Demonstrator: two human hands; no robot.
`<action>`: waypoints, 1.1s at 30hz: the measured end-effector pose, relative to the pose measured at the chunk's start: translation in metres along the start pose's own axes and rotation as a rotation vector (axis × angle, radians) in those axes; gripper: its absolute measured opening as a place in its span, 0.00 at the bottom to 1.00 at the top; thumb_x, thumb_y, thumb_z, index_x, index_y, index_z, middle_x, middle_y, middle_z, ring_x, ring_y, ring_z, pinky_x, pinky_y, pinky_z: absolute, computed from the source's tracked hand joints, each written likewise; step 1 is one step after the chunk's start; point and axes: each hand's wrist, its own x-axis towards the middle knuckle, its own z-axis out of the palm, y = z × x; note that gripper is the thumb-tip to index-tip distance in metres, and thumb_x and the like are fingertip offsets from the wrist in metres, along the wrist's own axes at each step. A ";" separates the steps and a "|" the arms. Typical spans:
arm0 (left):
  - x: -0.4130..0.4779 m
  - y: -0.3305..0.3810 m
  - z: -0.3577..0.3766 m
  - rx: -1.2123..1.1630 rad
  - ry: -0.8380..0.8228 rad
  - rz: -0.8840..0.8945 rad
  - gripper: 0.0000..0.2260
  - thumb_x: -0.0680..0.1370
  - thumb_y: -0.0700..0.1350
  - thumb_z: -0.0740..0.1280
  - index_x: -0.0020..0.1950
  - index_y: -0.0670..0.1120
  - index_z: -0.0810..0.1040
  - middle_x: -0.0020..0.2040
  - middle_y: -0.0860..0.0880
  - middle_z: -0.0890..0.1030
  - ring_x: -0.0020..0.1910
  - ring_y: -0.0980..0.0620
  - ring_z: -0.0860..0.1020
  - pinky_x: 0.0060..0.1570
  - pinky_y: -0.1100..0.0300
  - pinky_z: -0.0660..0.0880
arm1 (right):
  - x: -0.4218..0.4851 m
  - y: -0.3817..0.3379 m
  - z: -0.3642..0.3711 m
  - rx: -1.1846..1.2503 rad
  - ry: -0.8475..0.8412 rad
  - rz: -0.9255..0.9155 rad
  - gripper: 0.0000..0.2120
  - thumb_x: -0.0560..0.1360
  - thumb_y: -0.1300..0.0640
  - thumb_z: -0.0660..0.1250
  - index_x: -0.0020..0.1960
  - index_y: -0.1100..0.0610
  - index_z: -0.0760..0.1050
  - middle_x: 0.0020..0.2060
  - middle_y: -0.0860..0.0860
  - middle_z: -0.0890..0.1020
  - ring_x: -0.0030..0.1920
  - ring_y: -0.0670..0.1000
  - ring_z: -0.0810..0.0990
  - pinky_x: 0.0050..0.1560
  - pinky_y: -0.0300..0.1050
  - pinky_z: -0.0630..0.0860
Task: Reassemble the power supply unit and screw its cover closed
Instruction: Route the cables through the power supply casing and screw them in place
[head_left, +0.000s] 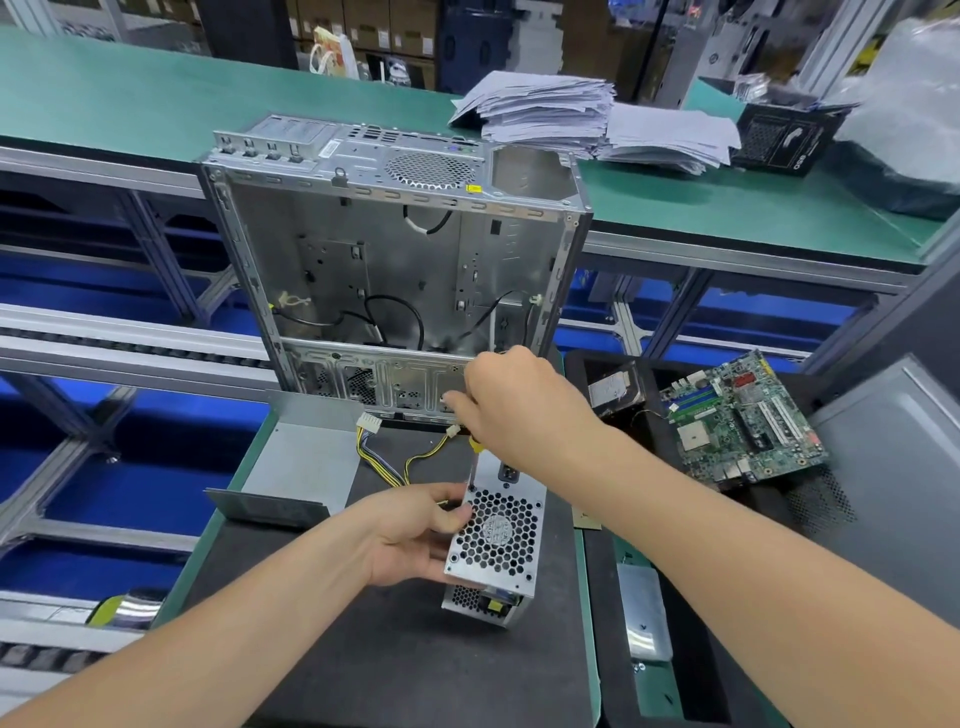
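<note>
Head camera is showing the left hand (410, 535) gripping the PSU (496, 540), standing on the black mat (395, 670), while the right hand (514, 410) is holding a screwdriver (472, 453) upright against its top corner.

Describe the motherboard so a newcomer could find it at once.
Start at the open metal computer case standing mid-bench. To its right, on the black tray, lies the motherboard. It alone is green, studded with slots; its neighbours are grey metal.
</note>
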 end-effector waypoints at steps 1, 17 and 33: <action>0.000 0.000 0.000 0.000 -0.003 0.001 0.12 0.84 0.34 0.64 0.65 0.43 0.79 0.59 0.38 0.85 0.55 0.37 0.85 0.58 0.32 0.78 | -0.001 0.001 -0.003 0.002 -0.019 -0.011 0.24 0.83 0.42 0.63 0.34 0.53 0.61 0.33 0.51 0.68 0.32 0.56 0.70 0.30 0.45 0.62; -0.001 0.003 0.004 0.064 0.005 0.010 0.12 0.84 0.35 0.64 0.65 0.44 0.80 0.58 0.39 0.85 0.54 0.37 0.85 0.49 0.38 0.83 | -0.006 0.015 -0.016 -0.127 -0.034 -0.323 0.16 0.82 0.46 0.63 0.44 0.57 0.76 0.32 0.50 0.71 0.39 0.58 0.77 0.32 0.46 0.67; -0.002 0.002 0.004 0.054 0.015 0.011 0.12 0.84 0.35 0.64 0.65 0.44 0.80 0.59 0.39 0.85 0.58 0.37 0.84 0.55 0.35 0.80 | -0.010 0.009 -0.033 -0.391 -0.333 -0.671 0.13 0.73 0.68 0.65 0.48 0.51 0.69 0.49 0.47 0.69 0.41 0.53 0.73 0.34 0.50 0.71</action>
